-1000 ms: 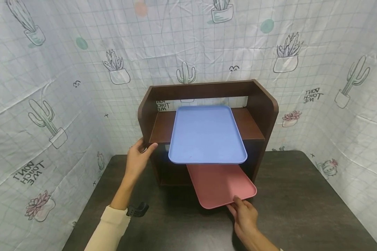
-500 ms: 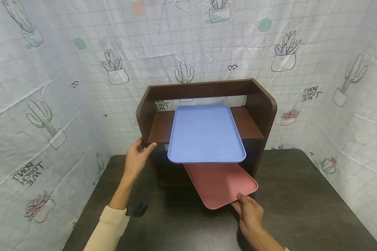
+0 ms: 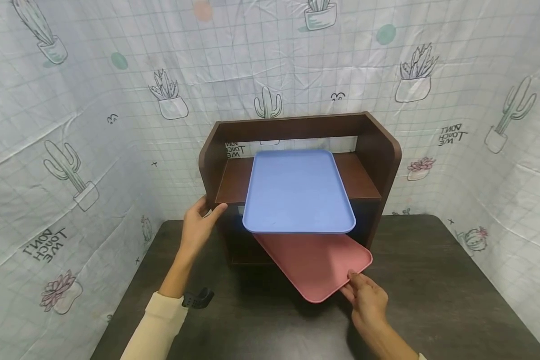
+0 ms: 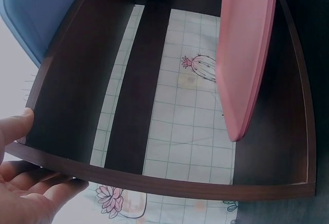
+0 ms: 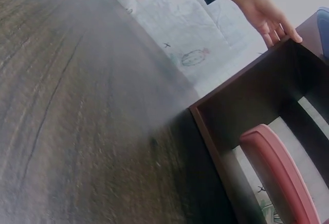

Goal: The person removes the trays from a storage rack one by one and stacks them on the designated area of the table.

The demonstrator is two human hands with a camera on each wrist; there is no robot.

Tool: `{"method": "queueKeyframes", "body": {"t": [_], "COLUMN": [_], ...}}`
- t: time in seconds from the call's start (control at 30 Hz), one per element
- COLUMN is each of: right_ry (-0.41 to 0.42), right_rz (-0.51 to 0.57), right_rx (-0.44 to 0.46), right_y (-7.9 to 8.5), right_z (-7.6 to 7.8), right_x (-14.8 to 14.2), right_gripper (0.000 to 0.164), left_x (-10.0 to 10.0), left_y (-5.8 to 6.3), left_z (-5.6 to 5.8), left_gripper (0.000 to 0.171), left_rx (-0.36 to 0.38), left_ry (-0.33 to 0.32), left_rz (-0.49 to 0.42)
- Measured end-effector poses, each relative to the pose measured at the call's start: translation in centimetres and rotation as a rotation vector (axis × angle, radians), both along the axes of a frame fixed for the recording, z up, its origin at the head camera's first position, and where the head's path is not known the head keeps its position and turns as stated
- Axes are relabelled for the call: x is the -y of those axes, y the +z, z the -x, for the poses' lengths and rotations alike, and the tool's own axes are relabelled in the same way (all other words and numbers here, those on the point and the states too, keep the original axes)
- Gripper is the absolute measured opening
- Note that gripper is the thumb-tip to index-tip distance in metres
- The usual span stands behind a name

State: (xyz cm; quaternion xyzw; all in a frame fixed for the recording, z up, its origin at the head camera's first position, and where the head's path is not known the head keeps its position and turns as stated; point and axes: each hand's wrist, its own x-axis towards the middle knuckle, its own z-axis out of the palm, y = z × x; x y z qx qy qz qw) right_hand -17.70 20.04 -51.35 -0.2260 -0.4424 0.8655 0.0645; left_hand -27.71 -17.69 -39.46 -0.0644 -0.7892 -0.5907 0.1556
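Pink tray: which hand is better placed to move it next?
Probably the right hand: it pinches the pink tray at its front edge. The left hand grips the left side of the brown shelf, apart from the tray.

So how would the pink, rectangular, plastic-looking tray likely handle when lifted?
Probably stiff: the pink rectangular tray shows no sag, though pinched at one edge. Its thin profile suggests it's fairly light; its smooth surface may slide.

a white gridded cloth (image 3: 270,60) printed with potted cacti (image 3: 74,175) hangs behind and beside a dark table (image 3: 436,290).
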Motion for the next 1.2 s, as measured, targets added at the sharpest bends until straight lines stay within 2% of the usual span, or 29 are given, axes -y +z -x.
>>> {"method": "queueKeyframes", "body": {"t": [0.6, 0.97, 1.2], "right_ry": [0.05, 0.141, 0.165], "right_rz": [-0.103, -0.161, -0.222], "right_rx": [0.017, 0.009, 0.023], "right_y": [1.5, 2.1, 2.5], "right_z": [0.1, -0.1, -0.3], "right_x": [-1.5, -3.1, -4.1], "right_gripper": [0.031, 0.034, 0.035], "left_x": [0.0, 0.1, 0.2], "left_y": [0.0, -0.1, -0.2], "left_z": [-0.1, -0.1, 0.0], "left_gripper": [0.064, 0.065, 0.066], "left_rx": [-0.013, -0.018, -0.021], "left_ry": [-0.014, -0.002, 0.006], "left_rz": [-0.007, 0.007, 0.018]}}
